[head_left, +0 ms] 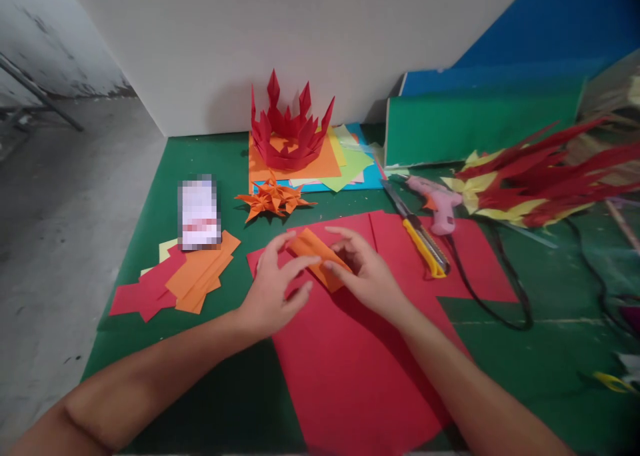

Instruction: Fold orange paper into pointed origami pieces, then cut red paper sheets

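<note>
Pinching creased orange paper strip (315, 246) with left hand (277, 283) and right hand (367, 269), fingers narrow on it, above red paper sheet (360, 376); probably featherlight, bendy, dents easily, not very slippery; best held lightly by opposite edges

Sheets (345, 376) are spread on the desk (240, 389); above them, a paper piece (315, 248) is held by the left hand (277, 279) and the right hand (370, 269); to the left, paper strips (180, 283) are heaped; behind, paper stars (274, 199) are set before a paper crown (290, 155) (itself stood on stacked paper (343, 171)); to the right, a cutter (426, 246) is laid beside a glue gun (443, 209).
</note>
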{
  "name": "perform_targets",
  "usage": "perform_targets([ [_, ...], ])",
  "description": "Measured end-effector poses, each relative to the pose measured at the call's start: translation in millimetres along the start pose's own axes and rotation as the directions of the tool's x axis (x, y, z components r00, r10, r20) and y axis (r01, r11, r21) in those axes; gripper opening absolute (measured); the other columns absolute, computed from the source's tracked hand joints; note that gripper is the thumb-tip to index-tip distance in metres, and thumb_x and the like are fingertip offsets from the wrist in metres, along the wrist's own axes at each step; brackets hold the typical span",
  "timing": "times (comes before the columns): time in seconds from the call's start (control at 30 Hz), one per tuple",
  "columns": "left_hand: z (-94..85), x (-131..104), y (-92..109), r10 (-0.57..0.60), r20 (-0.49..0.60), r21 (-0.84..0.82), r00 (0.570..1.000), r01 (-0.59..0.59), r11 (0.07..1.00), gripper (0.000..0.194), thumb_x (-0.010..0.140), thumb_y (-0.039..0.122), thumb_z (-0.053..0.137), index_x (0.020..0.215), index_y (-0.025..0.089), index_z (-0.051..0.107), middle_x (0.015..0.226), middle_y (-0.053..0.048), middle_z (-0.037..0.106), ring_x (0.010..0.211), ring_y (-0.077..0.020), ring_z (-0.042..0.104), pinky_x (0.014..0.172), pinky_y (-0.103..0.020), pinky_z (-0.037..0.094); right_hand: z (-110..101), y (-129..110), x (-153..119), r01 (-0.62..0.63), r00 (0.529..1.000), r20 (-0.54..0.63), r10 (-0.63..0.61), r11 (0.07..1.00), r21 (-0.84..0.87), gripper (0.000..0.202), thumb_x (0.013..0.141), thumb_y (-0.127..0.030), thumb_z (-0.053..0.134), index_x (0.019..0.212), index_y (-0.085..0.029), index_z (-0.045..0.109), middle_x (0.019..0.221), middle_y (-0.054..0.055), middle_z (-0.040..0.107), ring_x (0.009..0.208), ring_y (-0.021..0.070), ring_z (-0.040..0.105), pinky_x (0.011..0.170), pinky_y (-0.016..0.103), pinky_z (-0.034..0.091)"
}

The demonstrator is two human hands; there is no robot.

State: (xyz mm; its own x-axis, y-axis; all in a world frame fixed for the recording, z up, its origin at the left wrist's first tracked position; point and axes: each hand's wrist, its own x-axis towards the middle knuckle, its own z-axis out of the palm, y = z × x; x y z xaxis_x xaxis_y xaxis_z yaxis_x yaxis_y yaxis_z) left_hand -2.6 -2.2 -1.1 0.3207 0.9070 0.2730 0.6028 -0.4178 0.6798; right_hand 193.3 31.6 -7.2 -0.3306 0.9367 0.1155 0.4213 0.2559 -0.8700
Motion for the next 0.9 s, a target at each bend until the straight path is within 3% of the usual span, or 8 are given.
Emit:
perform_targets([
  [0.07,2.0,5,-5,-0.099,-0.108,-0.207,0.989,0.075,0.976,0.030,0.085,0.024,0.055,0.115,0.024,0.054,0.135,-0.012,0.038,0.128,-0.0252,0.043,0.101,-0.044,0.045,3,-3,-1,0.016,1.000,0.009,-0.017,0.994,0.104,0.041,0.089,-0.027,0.050,0.128,-0.026,0.036,0.086,0.002,0.057,0.078,0.0165,0.062,0.067,0.029,0.053],
  [0.13,5.4,9,-10,-0.197,-0.147,-0.417,0.969,0.120,0.901,0.029,0.086,0.027,0.055,0.114,0.024,0.050,0.133,-0.012,0.038,0.119,-0.0216,0.052,0.095,-0.038,0.050,7,-7,-2,0.055,0.998,-0.001,-0.055,0.988,0.142,0.035,0.090,-0.027,0.049,0.122,-0.027,0.037,0.094,0.003,0.055,0.084,0.0164,0.060,0.070,0.029,0.054],
  [0.27,11.9,11,-14,-0.272,-0.114,-0.631,0.955,0.142,0.763,0.035,0.086,0.033,0.055,0.114,0.025,0.036,0.129,-0.011,0.041,0.104,-0.0157,0.059,0.088,-0.034,0.052,15,-12,-5,0.097,0.994,-0.059,-0.087,0.978,0.185,0.022,0.090,-0.025,0.048,0.110,-0.028,0.041,0.104,0.005,0.051,0.095,0.0168,0.057,0.078,0.030,0.052],
  [0.43,14.0,9,-10,-0.272,-0.173,-0.677,0.947,0.087,0.731,0.030,0.084,0.032,0.059,0.101,0.026,0.035,0.100,-0.001,0.054,0.084,-0.0105,0.061,0.077,-0.027,0.052,25,-14,-11,0.111,0.993,-0.054,-0.102,0.970,0.214,0.019,0.090,-0.024,0.047,0.106,-0.029,0.038,0.096,0.002,0.050,0.084,0.0138,0.056,0.071,0.027,0.051],
  [0.57,7.9,9,-9,-0.302,-0.224,-0.611,0.927,0.108,0.784,0.006,0.085,0.023,0.056,0.082,0.020,0.052,0.077,0.002,0.057,0.073,-0.0104,0.058,0.071,-0.025,0.050,28,-14,-15,0.161,0.987,-0.041,-0.155,0.966,0.201,0.026,0.089,-0.022,0.049,0.113,-0.029,0.039,0.096,0.002,0.053,0.080,0.0128,0.059,0.068,0.026,0.051],
  [0.63,3.4,9,-8,-0.273,-0.175,-0.535,0.946,0.141,0.833,0.014,0.087,0.018,0.051,0.078,0.019,0.061,0.075,0.000,0.062,0.078,-0.0126,0.059,0.075,-0.028,0.050,26,-16,-15,0.179,0.983,0.013,-0.183,0.972,0.149,0.024,0.090,-0.021,0.049,0.113,-0.028,0.045,0.101,0.004,0.058,0.087,0.0144,0.061,0.074,0.028,0.052],
  [0.73,-1.6,10,-5,-0.262,-0.106,-0.503,0.959,0.176,0.846,0.021,0.088,0.017,0.047,0.086,0.020,0.068,0.083,-0.003,0.069,0.086,-0.0150,0.062,0.081,-0.031,0.050,21,-21,-13,0.208,0.967,0.141,-0.214,0.976,0.062,0.018,0.092,-0.022,0.048,0.107,-0.025,0.056,0.100,0.006,0.066,0.091,0.0163,0.064,0.080,0.030,0.051],
  [0.9,-4.1,13,-1,-0.321,0.049,-0.641,0.946,0.276,0.716,0.016,0.084,0.028,0.059,0.088,0.019,0.072,0.092,-0.005,0.073,0.089,-0.0176,0.066,0.083,-0.030,0.051,16,-24,-9,0.250,0.945,0.208,-0.252,0.968,0.035,0.024,0.095,-0.030,0.046,0.106,-0.023,0.066,0.088,0.005,0.071,0.078,0.0157,0.065,0.071,0.027,0.050],
])
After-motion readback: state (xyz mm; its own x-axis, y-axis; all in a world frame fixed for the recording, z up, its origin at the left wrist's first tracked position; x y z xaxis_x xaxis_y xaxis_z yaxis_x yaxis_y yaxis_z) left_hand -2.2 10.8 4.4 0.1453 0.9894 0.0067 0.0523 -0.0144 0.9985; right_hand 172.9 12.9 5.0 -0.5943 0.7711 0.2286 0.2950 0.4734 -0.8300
